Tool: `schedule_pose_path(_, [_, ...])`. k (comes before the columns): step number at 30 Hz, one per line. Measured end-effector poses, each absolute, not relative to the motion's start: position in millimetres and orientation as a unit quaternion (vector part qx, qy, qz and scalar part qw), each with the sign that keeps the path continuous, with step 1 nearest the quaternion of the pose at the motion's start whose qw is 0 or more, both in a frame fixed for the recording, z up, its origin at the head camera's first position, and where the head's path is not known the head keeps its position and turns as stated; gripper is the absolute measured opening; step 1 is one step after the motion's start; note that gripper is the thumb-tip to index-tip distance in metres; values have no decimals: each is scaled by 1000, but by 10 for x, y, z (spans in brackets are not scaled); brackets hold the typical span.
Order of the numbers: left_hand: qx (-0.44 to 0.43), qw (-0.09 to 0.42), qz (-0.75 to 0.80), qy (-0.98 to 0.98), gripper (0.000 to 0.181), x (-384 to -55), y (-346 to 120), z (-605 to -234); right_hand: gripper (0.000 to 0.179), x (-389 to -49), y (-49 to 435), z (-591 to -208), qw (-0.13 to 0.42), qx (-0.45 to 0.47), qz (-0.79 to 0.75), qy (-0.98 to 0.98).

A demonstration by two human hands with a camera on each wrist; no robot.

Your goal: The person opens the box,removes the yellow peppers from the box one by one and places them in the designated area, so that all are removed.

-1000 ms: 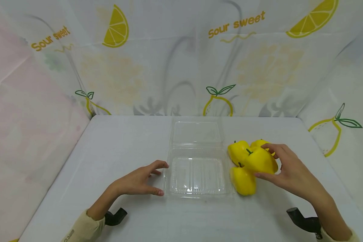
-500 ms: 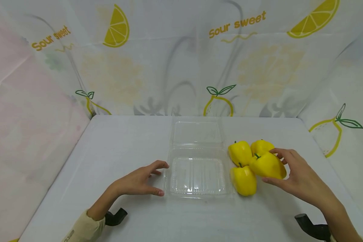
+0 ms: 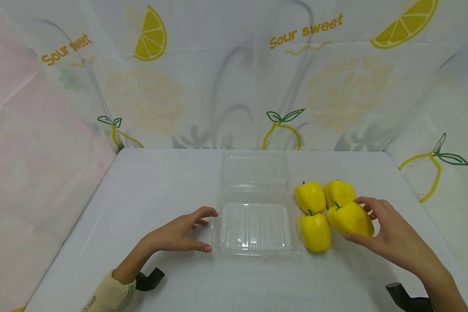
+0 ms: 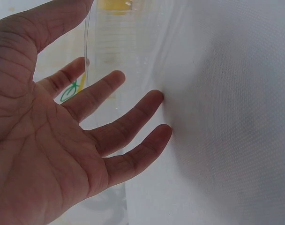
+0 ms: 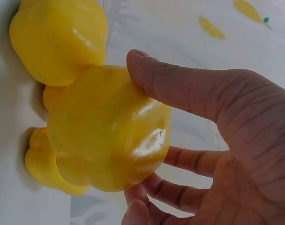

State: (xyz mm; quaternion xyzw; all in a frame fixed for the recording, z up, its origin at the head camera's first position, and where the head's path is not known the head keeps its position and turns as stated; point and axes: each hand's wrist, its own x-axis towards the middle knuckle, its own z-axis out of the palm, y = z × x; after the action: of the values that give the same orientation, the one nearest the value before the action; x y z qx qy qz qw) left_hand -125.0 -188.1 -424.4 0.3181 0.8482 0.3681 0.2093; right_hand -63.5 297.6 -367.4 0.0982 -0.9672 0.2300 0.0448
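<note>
Between the thumb and fingers of my right hand [image 3: 398, 238] is a yellow bell pepper [image 3: 351, 220] with a short green stem, tilted toward the left. The right wrist view shows the thumb on one side of this pepper [image 5: 109, 131] and fingertips on the other. Whether it touches the table is unclear. Close to it are three more yellow bell peppers: one at back left [image 3: 310, 197], one at back right [image 3: 338, 193], one at front left [image 3: 314, 234]. My left hand [image 3: 179, 232], fingers spread and loosely bent, is at the left edge of a clear plastic clamshell box [image 3: 253, 250].
The box's lid [image 3: 253, 171] lies folded back toward the rear of the white table [image 3: 160, 182]. Behind stands a fabric backdrop [image 3: 218, 86] printed with lemons. Black curved pieces [image 3: 150, 279] sit at both wrists.
My right hand has moved right and nearer with the bell pepper, from over the other peppers to their front right side. The left hand stays where it was.
</note>
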Motion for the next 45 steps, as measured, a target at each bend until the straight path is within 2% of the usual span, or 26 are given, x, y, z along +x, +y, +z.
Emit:
schedule_pose_path(6, [316, 213, 371, 847, 84, -1252, -1877, -4253, 81, -587, 2988, -3714, 39, 77, 231, -969])
schedule_pose_path(13, [317, 209, 368, 849, 84, -1249, -1884, -4252, 85, -545, 2980, -3779, -2, 45, 232, -972])
schedule_pose_path(21, [318, 212, 373, 845, 84, -1257, -1879, -4249, 88, -539, 2951, -3859, -19, 19, 241, -970])
schedule_pose_path(37, [306, 217, 372, 849, 85, -1243, -1878, -4242, 89, -514, 2905, -4001, -4, -2, 251, -968])
schedule_pose_path(45, [304, 218, 371, 850, 85, -1241, -1877, -4237, 92, -516, 2899, -4053, -20, -19, 254, -967])
